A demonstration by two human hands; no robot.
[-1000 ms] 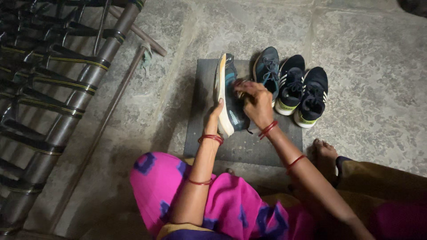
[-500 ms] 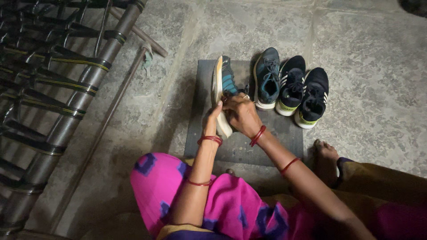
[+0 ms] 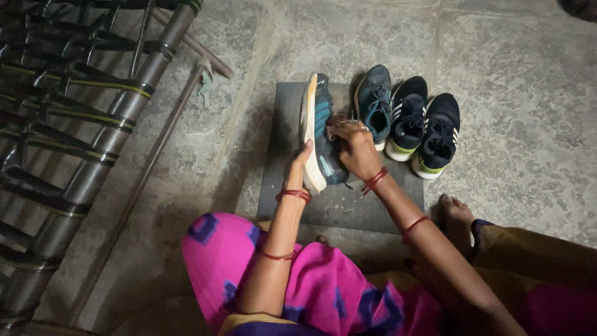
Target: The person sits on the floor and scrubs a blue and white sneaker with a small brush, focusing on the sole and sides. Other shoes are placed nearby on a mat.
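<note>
The fingers of the right hand [image 3: 356, 144] are bunching narrowly at the laces and tongue of a teal and dark running shoe [image 3: 320, 134], pinching something there, though whether it is a lace end or the tongue is too small to tell. The left hand [image 3: 298, 168] is bracing the same shoe from the other side, its fingers lying flat and fairly straight against the pale sole edge near the heel, so the shoe is standing tipped on its side between the two hands, over a dark grey mat [image 3: 348, 202]. It looks like a light thing, with a soft, giving upper and a stiffer sole, so the sole edge and heel seem the firm places to grip, while the laces would be slack and slippery under the fingertips. The sole is showing cream with an orange tinge toward the toe, and the upper has a bright teal panel. Just beside it its matching shoe [image 3: 373, 102] is standing upright, and next to that a black pair [image 3: 426, 127] with white stripes and yellow-green soles, partly on the stone floor [image 3: 510, 74]. A woven cot frame [image 3: 74, 124] is lying well apart.
</note>
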